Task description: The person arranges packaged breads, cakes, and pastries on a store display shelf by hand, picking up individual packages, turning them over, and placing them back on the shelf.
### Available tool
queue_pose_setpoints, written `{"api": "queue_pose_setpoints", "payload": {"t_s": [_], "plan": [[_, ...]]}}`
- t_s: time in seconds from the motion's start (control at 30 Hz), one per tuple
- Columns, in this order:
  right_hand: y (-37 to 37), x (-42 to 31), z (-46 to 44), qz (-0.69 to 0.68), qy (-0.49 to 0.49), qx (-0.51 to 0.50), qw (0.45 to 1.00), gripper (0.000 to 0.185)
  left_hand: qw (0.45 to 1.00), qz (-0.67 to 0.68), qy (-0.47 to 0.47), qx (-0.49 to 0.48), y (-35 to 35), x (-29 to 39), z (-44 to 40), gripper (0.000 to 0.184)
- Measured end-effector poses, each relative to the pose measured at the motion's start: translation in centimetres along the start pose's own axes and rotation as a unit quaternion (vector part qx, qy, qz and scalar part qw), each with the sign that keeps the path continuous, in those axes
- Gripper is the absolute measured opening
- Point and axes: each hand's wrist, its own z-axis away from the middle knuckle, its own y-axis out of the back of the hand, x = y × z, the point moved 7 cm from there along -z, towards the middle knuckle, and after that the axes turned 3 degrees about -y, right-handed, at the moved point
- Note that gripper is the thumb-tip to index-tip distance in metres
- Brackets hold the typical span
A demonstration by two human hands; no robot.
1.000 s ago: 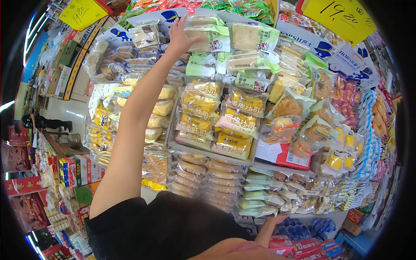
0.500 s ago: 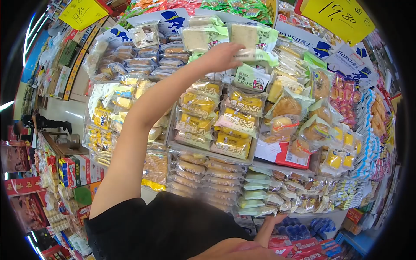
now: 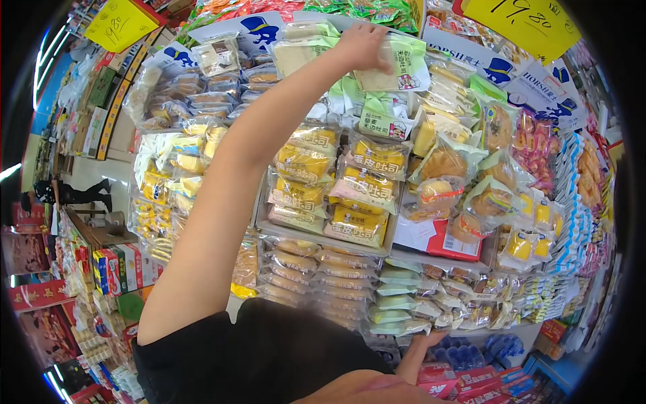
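Note:
Up at the back of the display, my left hand [image 3: 364,47] is closed on the upper part of a toast pack [image 3: 393,67] with a green label, its thumb across the front. Another pale toast pack [image 3: 301,56] stands to its left, partly behind my forearm. Below the held pack lies a green-labelled toast pack [image 3: 384,124]. Yellow-wrapped toast packs [image 3: 365,188] fill a tray nearer me. Low at the front edge of the display, my right hand [image 3: 422,342] touches the edge beside green-wrapped packs [image 3: 392,303]; its fingers are mostly hidden.
Round bread bags [image 3: 441,165] and a red-and-white box [image 3: 441,236] lie to the right. Yellow price signs [image 3: 525,27] hang at the top. Red boxes [image 3: 464,384] stand below the front edge. On the left, a person in dark clothes [image 3: 74,193] is in the aisle.
My left hand has moved up and back. The toast pack under it, seen nearly edge-on before, now shows its broad labelled front. My right hand has stayed in place.

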Motion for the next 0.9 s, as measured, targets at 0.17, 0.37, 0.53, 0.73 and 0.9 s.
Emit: {"api": "queue_pose_setpoints", "payload": {"t_s": [0.17, 0.37, 0.53, 0.73, 0.9], "plan": [[-0.4, -0.7, 0.9, 0.066, 0.031, 0.035, 0.997, 0.046, 0.994, -0.048, -0.003, -0.097, 2.5, 2.4, 0.4, 0.096], [-1.2, -0.8, 1.6, 0.034, 0.02, 0.009, 0.999, 0.048, 0.989, 0.045, -0.014, -0.138, 1.8, 3.0, 1.4, 0.087], [-1.7, 0.1, 0.8, -0.033, -0.03, -0.07, 0.997, 0.053, 0.989, 0.113, -0.037, -0.083, 2.7, 1.7, 1.1, 0.081], [-1.3, 0.1, 0.9, -0.018, -0.022, -0.036, 0.999, 0.056, 0.735, 0.655, 0.151, 0.085, 3.2, -3.1, 0.7, 0.055], [0.7, -0.1, -1.4, 0.065, 0.019, -0.004, 0.998, 0.056, 0.669, 0.715, 0.171, 0.109, -0.5, -2.5, 0.1, 0.066]]}}
